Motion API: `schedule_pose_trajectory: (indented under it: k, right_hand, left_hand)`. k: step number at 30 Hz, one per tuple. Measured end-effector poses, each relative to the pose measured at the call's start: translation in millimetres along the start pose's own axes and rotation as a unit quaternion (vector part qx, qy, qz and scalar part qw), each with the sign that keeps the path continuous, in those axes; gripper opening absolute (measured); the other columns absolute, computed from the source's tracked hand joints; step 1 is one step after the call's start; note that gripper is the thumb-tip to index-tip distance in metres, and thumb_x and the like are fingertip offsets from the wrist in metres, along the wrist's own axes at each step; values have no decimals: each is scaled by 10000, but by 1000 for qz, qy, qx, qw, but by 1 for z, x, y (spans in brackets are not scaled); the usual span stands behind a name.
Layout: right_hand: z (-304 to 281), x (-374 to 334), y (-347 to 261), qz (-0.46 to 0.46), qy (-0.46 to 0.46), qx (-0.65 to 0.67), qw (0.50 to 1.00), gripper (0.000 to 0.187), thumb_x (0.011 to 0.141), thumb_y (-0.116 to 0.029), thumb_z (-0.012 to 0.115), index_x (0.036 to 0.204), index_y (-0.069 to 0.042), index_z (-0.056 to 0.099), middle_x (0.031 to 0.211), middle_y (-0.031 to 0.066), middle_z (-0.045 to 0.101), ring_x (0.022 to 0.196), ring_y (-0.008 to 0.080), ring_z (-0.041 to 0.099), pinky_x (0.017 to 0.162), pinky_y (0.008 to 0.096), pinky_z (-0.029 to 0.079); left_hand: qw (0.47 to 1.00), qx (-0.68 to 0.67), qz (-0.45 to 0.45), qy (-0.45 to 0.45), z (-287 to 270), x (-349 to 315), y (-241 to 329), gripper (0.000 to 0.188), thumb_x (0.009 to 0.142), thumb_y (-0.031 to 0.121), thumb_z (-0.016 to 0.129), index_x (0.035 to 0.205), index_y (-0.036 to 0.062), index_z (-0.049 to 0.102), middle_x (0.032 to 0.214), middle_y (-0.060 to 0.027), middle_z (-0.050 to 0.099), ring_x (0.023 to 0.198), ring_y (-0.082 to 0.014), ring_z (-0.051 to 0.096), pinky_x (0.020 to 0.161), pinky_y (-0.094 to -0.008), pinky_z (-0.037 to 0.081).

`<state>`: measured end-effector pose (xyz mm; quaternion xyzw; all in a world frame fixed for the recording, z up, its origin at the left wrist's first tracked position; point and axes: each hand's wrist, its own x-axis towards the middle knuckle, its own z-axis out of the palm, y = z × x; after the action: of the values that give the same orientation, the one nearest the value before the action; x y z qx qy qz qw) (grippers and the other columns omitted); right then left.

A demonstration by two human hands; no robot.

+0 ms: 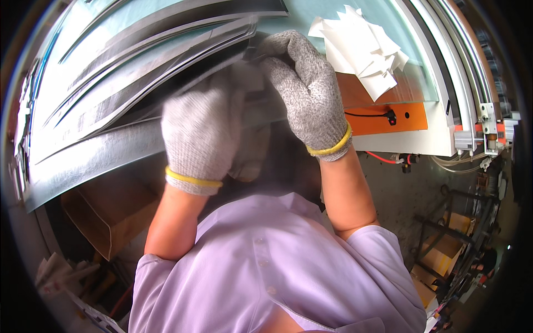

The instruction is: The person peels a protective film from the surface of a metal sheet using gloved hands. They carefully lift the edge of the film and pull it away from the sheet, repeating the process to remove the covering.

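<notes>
Both of my hands wear grey knitted gloves with yellow cuffs. My right hand is curled, thumb and fingers closed at the right end of a long dark strip with a glossy face. To its left, my left hand is just below the strip's near edge, smeared by motion. A pale blurred patch shows by its fingers, and I cannot make out whether they hold it. More long dark strips lie side by side beyond, on a pale, glassy tabletop.
White paper sheets lie fanned on the table at right, near an orange plate with a black cable. A metal rail runs along the far right. Below the table stand a cardboard box at left and a dark rack at right.
</notes>
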<state>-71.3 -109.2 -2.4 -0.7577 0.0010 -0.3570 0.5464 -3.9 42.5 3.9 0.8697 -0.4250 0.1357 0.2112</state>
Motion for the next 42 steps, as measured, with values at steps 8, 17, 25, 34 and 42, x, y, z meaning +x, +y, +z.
schedule_pose_trajectory:
  k: [8,17,25,34,42]
  right_hand:
    - [-18,-10,17,-7,70,-230,971,74,872,-55,670,927,-21,706,885,149,684,840,336,666,781,418,532]
    - [-11,-12,16,-31,46,-315,948,63,833,-71,688,881,-47,720,872,138,659,868,362,626,792,458,509]
    - [-9,-12,16,-37,44,-336,940,53,831,-78,694,870,-50,717,873,136,664,865,363,629,795,457,509]
    - [-7,-17,11,4,70,-322,944,88,798,-48,724,886,-49,716,870,125,665,839,351,638,762,446,518]
    - [-8,-15,15,-35,56,-331,941,69,818,-69,708,885,-50,709,870,128,662,857,361,629,763,457,513]
  left_hand:
    - [998,19,31,-60,-5,15,-19,306,912,210,698,1183,68,706,1206,-159,675,1113,-382,632,963,-469,505]
    - [990,-118,45,-63,-3,14,-24,343,838,68,711,1174,129,748,1272,-165,636,1155,-377,627,994,-444,509]
    - [990,-117,47,-59,-3,14,-26,342,833,70,715,1168,127,752,1261,-160,644,1136,-371,637,973,-438,521]
    - [990,-121,38,-63,-2,14,-26,341,831,69,720,1165,135,754,1262,-153,646,1125,-362,643,967,-429,523]
    - [990,-124,45,-59,-1,14,-27,340,833,76,724,1168,130,754,1261,-157,648,1128,-364,644,966,-427,526]
